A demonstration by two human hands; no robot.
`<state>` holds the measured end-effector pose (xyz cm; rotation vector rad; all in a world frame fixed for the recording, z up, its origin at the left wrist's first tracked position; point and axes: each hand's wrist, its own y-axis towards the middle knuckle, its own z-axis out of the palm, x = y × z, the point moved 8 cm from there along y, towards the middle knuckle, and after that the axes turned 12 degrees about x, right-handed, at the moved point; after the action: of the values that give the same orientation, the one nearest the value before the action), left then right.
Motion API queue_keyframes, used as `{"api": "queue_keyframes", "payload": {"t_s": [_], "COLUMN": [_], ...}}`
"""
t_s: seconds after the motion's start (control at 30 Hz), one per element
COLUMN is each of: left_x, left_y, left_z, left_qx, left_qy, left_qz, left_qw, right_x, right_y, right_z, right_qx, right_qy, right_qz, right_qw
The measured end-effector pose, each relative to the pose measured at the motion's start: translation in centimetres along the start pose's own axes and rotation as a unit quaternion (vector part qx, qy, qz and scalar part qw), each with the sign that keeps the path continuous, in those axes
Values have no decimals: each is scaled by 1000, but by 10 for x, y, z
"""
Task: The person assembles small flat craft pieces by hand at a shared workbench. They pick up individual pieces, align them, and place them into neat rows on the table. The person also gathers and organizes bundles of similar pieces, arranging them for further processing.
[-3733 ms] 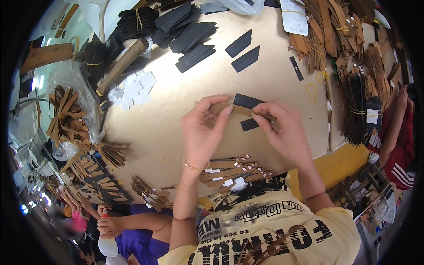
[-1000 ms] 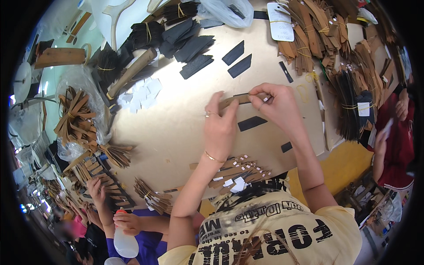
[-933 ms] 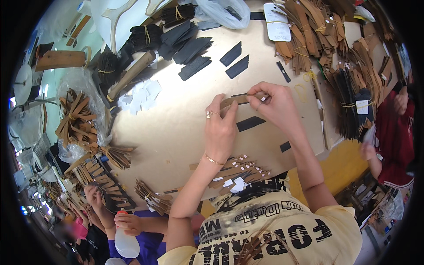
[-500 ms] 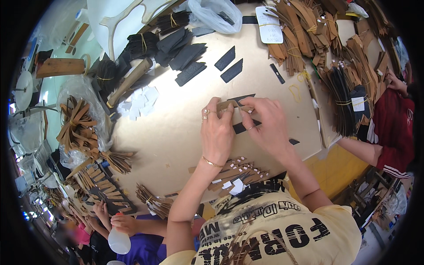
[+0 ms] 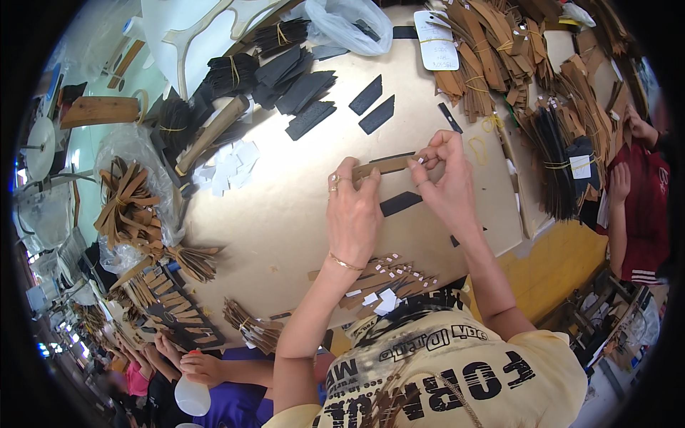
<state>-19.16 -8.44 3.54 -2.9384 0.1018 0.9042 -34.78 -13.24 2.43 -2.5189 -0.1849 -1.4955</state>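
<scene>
A brown leather strip [image 5: 392, 166] lies over a dark strip [image 5: 389, 156], whose edge shows along its far side. My left hand [image 5: 354, 214] has thumb and fingers closed on the left end of the brown strip. At the other end my right hand [image 5: 449, 185] pinches the strip near a small white sticker [image 5: 420, 161]. Just below the strip lies a black slanted piece [image 5: 401, 204]. Another small dark piece [image 5: 455, 241] is partly covered by my right forearm. Two more black pieces [image 5: 376, 114] rest farther up the board.
The tan board [image 5: 242, 246] holds white paper slips [image 5: 235, 164], black stacks [image 5: 307, 89] and stickered brown strips [image 5: 399, 278] near my body. Brown bundles [image 5: 492, 57] stand at far right. Co-workers' hands [image 5: 200, 367] are at lower left, with another person [image 5: 642, 207] at right.
My right hand has moved slightly up and right along the brown strip, baring more of it. My left hand stays nearly in place. The co-worker at right has drawn an arm back.
</scene>
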Motion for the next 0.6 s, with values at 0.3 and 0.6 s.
{"api": "queue_keyframes", "payload": {"t_s": [0.3, 0.6], "left_x": [0, 10], "left_y": [1, 0], "left_z": [-1, -9], "left_qx": [4, 5], "left_qy": [-4, -72], "left_qz": [-9, -2], "left_qw": [1000, 997], "right_x": [4, 28], "right_y": [-5, -37], "right_z": [5, 34], "right_qx": [10, -20], "right_qy": [-112, -448], "right_qz": [-16, -147], "right_qw": [994, 882]}}
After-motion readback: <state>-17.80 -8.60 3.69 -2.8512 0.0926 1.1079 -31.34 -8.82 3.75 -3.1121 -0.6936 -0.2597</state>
